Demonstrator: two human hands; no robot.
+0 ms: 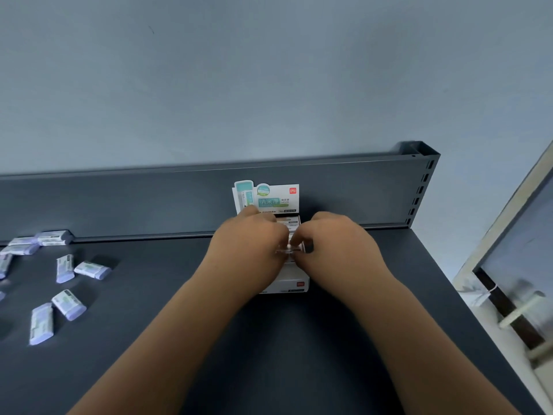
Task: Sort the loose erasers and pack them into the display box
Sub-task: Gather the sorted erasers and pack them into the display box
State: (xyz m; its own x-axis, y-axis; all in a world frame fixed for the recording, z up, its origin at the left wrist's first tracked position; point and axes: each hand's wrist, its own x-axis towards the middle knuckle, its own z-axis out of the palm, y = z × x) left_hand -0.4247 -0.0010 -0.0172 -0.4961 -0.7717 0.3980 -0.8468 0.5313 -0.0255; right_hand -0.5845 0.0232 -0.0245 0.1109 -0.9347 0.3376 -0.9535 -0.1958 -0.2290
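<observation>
Head view, and both hands are in over the display box (291,284). It sits on the dark tabletop (269,339) close against the back panel (149,202), with its printed header card (269,196) standing up behind.

The left hand (254,238) and right hand (335,244) meet above the box's open top, fingers curled inward. Between them shows a sliver of an eraser (286,251). Both hands look to be pinching it, though the fingertips themselves are hidden. Just behind the knuckles are pale strips that look like erasers already packed in.

So this reads as the packing step, one eraser being seated toward the front of the box.

Well off to the left, the loose erasers (91,269) lie scattered on the tabletop at all angles, none near the box. Plenty left to pack.

Next move, I'd say: ease this one down square with its neighbours and let go. Then reach left for the nearest of the scatter, turning it to match before it goes in.
</observation>
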